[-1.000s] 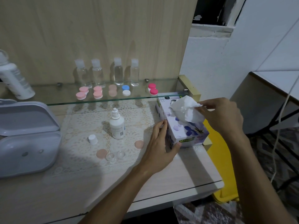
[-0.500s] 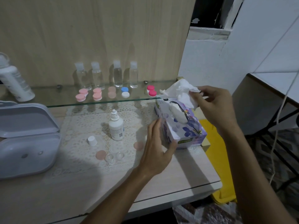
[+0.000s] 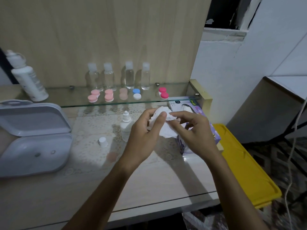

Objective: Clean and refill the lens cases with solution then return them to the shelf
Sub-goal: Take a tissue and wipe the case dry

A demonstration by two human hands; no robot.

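Bunching tissue (image 3: 163, 124) in both hands, left hand (image 3: 146, 135) and right hand (image 3: 194, 131) fingers pinching it. Cleaning step, likely. Next: wipe the open lens case, hidden behind the left hand.

Dim indoor light; a bright patch lies beside the grey case (image 3: 33, 146); frame edges bend and blur slightly

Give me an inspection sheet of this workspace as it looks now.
Surface: glass-topped table with a lace mat.
Job's things: five lens cases on the glass shelf; uncapped dropper bottle, its white cap apart.
Clutter: open grey box, tissue box, four clear bottles.
Hands: left hand and right hand both hold a tissue.
Cables: white cord hanging at right.
Surroundings: yellow bin.
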